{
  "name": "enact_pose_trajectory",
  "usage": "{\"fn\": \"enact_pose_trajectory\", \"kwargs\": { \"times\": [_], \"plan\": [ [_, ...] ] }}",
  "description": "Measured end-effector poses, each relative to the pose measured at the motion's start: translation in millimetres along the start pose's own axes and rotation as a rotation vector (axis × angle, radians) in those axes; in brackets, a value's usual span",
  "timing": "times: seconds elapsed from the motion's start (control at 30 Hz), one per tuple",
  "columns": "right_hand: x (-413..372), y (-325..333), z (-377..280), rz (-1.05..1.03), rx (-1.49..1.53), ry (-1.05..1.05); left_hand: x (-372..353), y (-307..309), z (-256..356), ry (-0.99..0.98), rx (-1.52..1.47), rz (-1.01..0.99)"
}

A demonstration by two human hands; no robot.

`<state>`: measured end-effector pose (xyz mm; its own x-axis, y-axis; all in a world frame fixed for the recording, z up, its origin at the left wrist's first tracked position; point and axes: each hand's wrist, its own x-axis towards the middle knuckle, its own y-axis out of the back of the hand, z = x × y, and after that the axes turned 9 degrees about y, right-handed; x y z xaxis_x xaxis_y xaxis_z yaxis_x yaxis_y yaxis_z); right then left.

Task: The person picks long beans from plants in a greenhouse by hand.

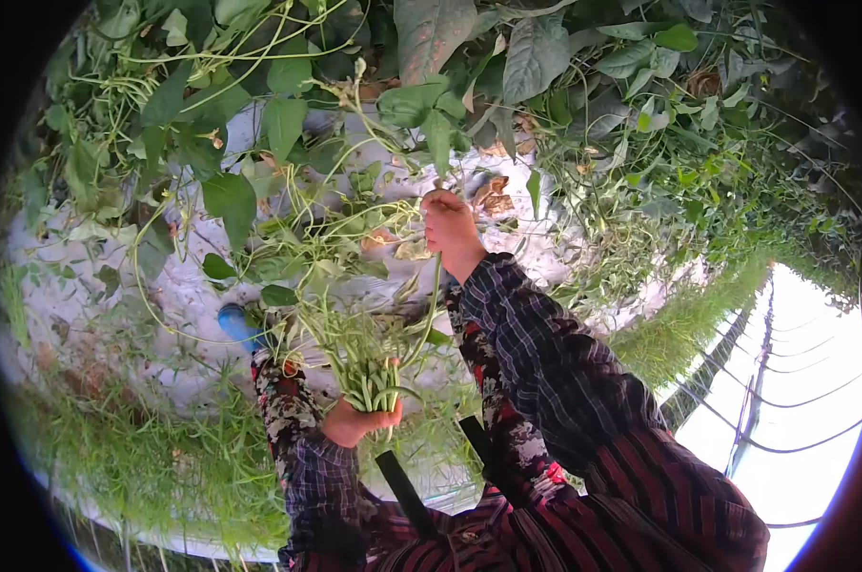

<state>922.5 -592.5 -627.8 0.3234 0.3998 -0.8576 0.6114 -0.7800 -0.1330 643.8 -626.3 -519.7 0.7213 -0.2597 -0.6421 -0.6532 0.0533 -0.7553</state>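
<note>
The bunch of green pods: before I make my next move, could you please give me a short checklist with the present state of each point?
1. Bunch of green pods held in the left hand: ok, the fingers wrap its lower part.
2. Bunch neat: not ok, the pods fan out unevenly above the hand.
3. Right hand in plain sight: ok, no leaf covers it.
4. What the right hand pinches: cannot tell; its fingers look closed, but the detail is too small.
5. Ground near the blue shoe free of vines: not ok, a thin vine runs close to it; whether it is caught, I cannot tell.
</note>
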Motion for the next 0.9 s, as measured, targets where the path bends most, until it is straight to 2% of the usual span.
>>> {"fn": "enact_pose_trajectory", "kwargs": {
  "times": [0.1,0.13,0.2,0.27,0.33,0.4,0.47,0.5,0.57,0.6,0.67,0.7,0.8,0.83,0.9],
  "plan": [
    [-20,-3,12,-0.100,-0.288,0.117,-29,-31,-3,-0.124,-0.086,0.103],
    [-39,-9,8,-0.190,-0.129,0.116,-36,-37,-7,-0.207,-0.073,0.164],
    [-80,-30,-2,-0.139,-0.366,0.040,-53,-49,-3,-0.278,0.008,0.271],
    [-111,-28,8,-0.285,-0.332,0.093,-65,-66,9,-0.330,0.015,0.304],
    [-164,-43,-17,-0.419,-0.266,0.025,-74,-87,21,-0.427,0.031,0.337],
    [-225,-69,-58,-0.469,-0.374,0.063,-82,-107,34,-0.521,0.117,0.471],
    [-269,-77,-66,-0.539,-0.545,0.372,-94,-125,44,-0.568,0.181,0.448],
    [-287,-82,-77,-0.543,-0.537,0.406,-101,-135,49,-0.586,0.209,0.431],
    [-320,-88,-99,-0.518,-0.751,0.706,-115,-162,54,-0.656,0.287,0.398],
    [-331,-93,-103,-0.519,-0.743,0.741,-120,-174,58,-0.679,0.312,0.392],
    [-354,-102,-108,-0.513,-0.670,0.937,-131,-199,61,-0.745,0.383,0.348],
    [-365,-108,-117,-0.513,-0.636,1.018,-143,-213,59,-0.759,0.403,0.388],
    [-408,-117,-150,-0.450,-0.581,1.061,-163,-253,53,-0.817,0.499,0.381],
    [-422,-123,-159,-0.458,-0.552,1.016,-166,-259,53,-0.900,0.694,0.427],
    [-440,-129,-170,-0.453,-0.506,1.055,-178,-275,48,-0.913,0.687,0.428]
  ]
}}
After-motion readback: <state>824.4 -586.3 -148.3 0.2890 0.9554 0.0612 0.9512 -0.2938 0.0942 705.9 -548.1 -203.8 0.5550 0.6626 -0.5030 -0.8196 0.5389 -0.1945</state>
